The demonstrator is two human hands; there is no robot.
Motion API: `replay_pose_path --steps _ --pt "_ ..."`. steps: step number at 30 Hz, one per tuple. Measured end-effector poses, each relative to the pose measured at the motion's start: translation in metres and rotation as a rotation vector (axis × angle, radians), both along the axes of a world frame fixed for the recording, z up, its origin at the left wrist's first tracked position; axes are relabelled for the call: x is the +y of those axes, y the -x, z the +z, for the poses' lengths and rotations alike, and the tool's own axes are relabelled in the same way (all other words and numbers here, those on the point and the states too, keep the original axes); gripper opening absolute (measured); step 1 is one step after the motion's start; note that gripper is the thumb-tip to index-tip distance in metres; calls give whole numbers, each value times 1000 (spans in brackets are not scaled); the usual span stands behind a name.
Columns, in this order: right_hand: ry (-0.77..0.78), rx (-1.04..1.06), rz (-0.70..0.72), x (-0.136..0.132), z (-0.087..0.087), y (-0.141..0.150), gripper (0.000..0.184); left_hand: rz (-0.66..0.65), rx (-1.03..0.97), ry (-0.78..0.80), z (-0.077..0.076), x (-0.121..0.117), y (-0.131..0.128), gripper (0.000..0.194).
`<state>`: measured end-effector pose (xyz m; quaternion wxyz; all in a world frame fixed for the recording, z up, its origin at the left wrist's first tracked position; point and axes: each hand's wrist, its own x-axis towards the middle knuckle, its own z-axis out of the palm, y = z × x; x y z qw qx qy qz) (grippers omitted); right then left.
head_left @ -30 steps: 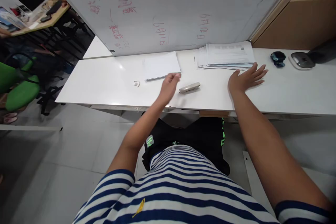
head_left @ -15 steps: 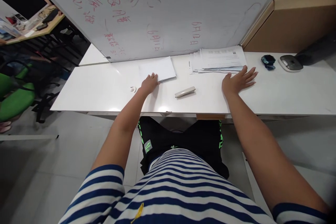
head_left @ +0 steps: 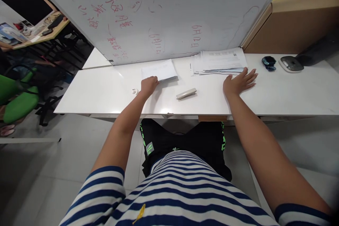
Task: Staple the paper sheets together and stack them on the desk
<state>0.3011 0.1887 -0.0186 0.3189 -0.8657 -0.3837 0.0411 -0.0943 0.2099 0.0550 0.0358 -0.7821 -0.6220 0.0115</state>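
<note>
My left hand (head_left: 149, 85) is closed on the near edge of a small stack of white paper (head_left: 161, 69), whose near side is tipped slightly up off the desk. The fingertips under the paper are partly hidden. My right hand (head_left: 238, 82) lies with fingers spread on the white desk, its fingertips by the near right corner of a larger pile of printed sheets (head_left: 221, 61). A light grey stapler (head_left: 186, 94) rests on the desk between my hands. Just left of my left hand is a small white curved item (head_left: 135, 91).
A whiteboard (head_left: 174, 14) with red writing stands along the desk's back edge. At the right are a dark watch-like item (head_left: 269, 63), a grey-and-white computer mouse (head_left: 291, 64) and a cardboard box (head_left: 296, 24). A green chair (head_left: 21, 104) and a person's arm are at the far left.
My left hand has closed on the small paper stack and raised its near edge a little. My right hand stays spread in place. The view has shifted slightly.
</note>
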Motion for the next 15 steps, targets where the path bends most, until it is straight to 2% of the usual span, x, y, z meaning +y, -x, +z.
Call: replay_pose_path --steps 4,7,9,11,13,15 --pt "0 16 6 0 0 0 64 8 4 -23 7 -1 3 23" --pt "-11 18 7 0 1 0 60 73 -123 -122 16 -10 0 27" --pt "-16 13 -2 0 1 0 60 136 -330 -221 23 -24 -6 27" --pt "-9 6 -11 0 0 0 62 206 -638 -290 29 -44 -13 30" --pt "-3 5 -15 1 -1 -2 64 232 -990 -304 35 -67 -20 34" --pt "-12 8 -14 2 -2 -4 66 255 -1301 -248 38 -88 -27 36"
